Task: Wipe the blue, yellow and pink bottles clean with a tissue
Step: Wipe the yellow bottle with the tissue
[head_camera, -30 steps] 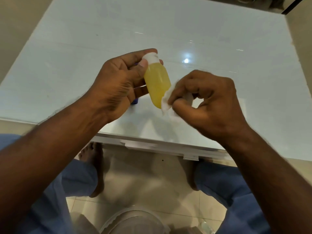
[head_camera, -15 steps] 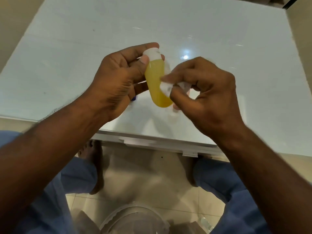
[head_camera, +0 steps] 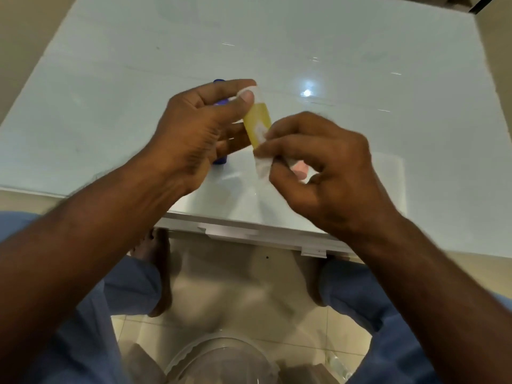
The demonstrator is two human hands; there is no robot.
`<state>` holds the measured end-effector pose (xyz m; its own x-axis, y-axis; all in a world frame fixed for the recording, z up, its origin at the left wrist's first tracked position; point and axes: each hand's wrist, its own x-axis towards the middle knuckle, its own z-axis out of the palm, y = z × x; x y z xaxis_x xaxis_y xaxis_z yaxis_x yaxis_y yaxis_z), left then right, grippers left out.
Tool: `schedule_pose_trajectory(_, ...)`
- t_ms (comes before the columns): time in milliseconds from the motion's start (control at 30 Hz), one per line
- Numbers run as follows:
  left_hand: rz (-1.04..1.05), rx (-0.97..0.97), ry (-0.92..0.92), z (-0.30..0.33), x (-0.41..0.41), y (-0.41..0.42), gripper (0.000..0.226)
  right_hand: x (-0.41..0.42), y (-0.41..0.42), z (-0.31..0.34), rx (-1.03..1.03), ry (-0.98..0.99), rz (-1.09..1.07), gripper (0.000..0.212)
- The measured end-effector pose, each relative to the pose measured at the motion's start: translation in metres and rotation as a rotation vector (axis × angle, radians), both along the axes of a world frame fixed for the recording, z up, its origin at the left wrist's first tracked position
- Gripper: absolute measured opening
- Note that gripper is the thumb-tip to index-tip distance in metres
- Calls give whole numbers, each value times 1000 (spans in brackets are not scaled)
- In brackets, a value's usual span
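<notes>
While left hand [head_camera: 194, 134] fingers clamp the translucent yellow bottle [head_camera: 256, 121], right hand [head_camera: 327, 173] fingers pinch white tissue [head_camera: 262, 162].

Yellow bottle [head_camera: 256, 121] w/ white cap, tilted, above table; white tissue [head_camera: 262, 162] at its base; blue bottle [head_camera: 220, 159], pink bottle [head_camera: 299, 169] mostly hidden.

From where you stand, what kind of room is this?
Probably a room in a home, not a workshop: a glossy white table, a beige tiled floor, and the person's bare feet beneath the table.
</notes>
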<state>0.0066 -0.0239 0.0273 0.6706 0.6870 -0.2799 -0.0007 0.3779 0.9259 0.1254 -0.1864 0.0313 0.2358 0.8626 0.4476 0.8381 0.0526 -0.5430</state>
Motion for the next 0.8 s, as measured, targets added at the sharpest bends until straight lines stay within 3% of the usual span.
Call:
schedule_pose_trajectory(67, 37, -8, 50, -1, -1, 5, 29, -4, -1, -2, -23, -22, 18, 12)
schedule_pose_trajectory(200, -179, -35, 113, -4, 0, -4, 16, 1, 1, 4, 64, 83, -140, 15)
schedule_pose_trajectory(300, -180, -60, 154, -3, 2, -9, 20, 4, 2, 4, 65, 170, -172, 18)
schedule_pose_trajectory(367, -135, -49, 160, 0, 4, -6, 27, 1, -1, 3, -1, 202, -87, 37)
schedule_pose_trajectory(467, -73, -41, 177, 2, 1, 0, 32, 4, -6, 0, -143, 64, 52, 70)
schedule_pose_trajectory(533, -61, -61, 192, 1, -1, 0, 37, 8, -5, -2, -122, 31, 43, 62)
schedule_pose_trajectory(600, -71, -34, 213, 1, -1, -1, 44, 12, -5, -3, -64, 175, -29, 48)
schedule_pose_trajectory(700, -105, 169, 253, 2, -1, 1, 46, 15, -2, 1, -33, 486, -147, 36)
schedule_pose_trajectory(800, -104, 340, 263, 4, -1, 0, 49, 17, -1, 5, -18, 518, -203, 30)
